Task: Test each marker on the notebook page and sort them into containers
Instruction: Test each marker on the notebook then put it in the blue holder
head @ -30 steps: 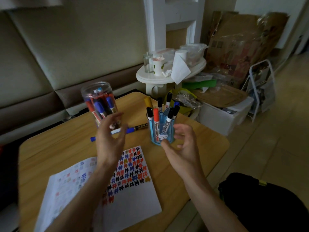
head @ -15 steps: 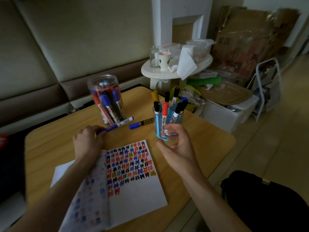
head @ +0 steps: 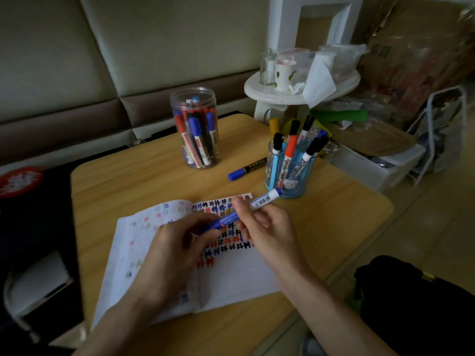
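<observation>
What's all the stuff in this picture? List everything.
Table: one, light wood, centre.
Notebook: one, white, open, mid-table, marked red, blue, black.
Clear jar: one, holding markers, table's far left.
Blue holder: one, markers upright inside, far right.
Loose marker: one, blue cap, dark barrel, lying between them.
Held marker: one, blue and white, above notebook.
Side table: one, white, round, behind.
Left hand: grips held marker's blue end.
Right hand: pinches its white barrel.
</observation>
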Action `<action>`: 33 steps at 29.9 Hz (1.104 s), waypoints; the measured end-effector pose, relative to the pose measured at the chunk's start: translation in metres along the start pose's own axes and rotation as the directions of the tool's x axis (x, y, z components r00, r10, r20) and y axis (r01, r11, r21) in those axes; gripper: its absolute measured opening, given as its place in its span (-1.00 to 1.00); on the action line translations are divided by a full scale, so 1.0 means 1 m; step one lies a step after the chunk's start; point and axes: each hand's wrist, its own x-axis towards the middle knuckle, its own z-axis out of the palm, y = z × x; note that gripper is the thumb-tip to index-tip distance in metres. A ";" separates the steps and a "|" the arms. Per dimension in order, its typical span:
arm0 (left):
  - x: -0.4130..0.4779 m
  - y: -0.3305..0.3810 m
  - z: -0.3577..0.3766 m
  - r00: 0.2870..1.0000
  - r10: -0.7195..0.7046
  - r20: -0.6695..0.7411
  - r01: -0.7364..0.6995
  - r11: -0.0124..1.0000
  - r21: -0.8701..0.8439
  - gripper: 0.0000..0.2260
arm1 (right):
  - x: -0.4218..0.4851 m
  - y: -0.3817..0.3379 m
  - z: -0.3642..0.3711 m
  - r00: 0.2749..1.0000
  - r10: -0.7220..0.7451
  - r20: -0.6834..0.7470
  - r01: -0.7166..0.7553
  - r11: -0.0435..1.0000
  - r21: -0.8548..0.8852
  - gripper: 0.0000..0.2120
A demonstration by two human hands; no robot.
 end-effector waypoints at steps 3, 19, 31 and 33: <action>-0.002 -0.004 -0.007 1.000 0.012 -0.010 -0.012 1.000 0.009 -0.78 | -0.009 0.005 0.008 1.000 -0.012 0.018 0.012 1.000 -0.005 -0.68; -0.014 -0.017 -0.021 0.991 0.085 0.106 -0.096 0.990 0.101 -0.80 | -0.022 0.005 0.008 0.997 -0.002 0.076 0.009 0.996 -0.086 -0.61; -0.015 -0.018 -0.021 0.995 0.048 0.089 -0.053 0.997 0.052 -0.84 | -0.023 0.003 0.012 0.996 -0.053 0.065 0.056 0.997 -0.047 -0.84; -0.017 -0.015 -0.021 0.993 0.093 0.079 -0.100 0.991 0.092 -0.74 | -0.024 0.003 0.016 0.998 -0.047 0.051 0.049 0.998 -0.043 -0.83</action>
